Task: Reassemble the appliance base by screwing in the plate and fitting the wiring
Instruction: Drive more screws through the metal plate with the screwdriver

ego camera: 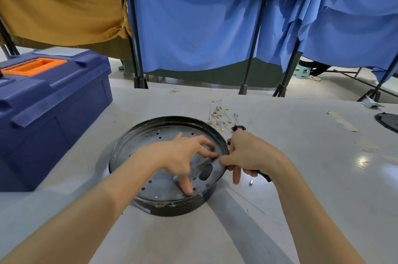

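Grey tabletop (280, 199) carries the round appliance base (172, 207); left hand (183, 160) presses spread fingers (186, 186) on its perforated plate (155, 134), right hand (247, 153) grips a dark-handled tool (264, 175) at the rim.

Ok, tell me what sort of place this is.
Probably a makeshift repair workshop: a blue toolbox on the grey worktable, an opened appliance base with loose wiring beside it, a dark-handled tool in the right hand, cloth screens behind.
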